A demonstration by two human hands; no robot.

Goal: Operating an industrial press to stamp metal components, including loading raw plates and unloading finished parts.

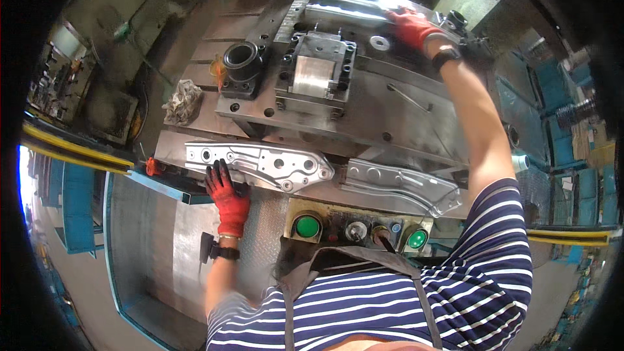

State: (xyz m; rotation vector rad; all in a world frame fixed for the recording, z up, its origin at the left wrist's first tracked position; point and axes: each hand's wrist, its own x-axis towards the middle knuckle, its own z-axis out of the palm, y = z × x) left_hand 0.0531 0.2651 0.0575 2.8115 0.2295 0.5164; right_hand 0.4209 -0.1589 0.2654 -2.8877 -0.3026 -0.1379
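Note:
My left hand, in a red glove with dark fingertips, is open. Its stretched fingers rest at the lower edge of a stamped metal bracket with several round holes, lying on the press's front ledge. My right hand, also red-gloved, reaches to the far right of the die, beside a long bright metal strip. Glare there hides whether its fingers grip anything. A second shaped metal part, without open holes that I can make out, lies on the ledge to the right.
A die block stands mid-bed, with a round guide post at its left. A crumpled rag, a washer-like ring and a thin rod lie around it. Nearest me is a control box with green buttons; a blue-edged bin is left.

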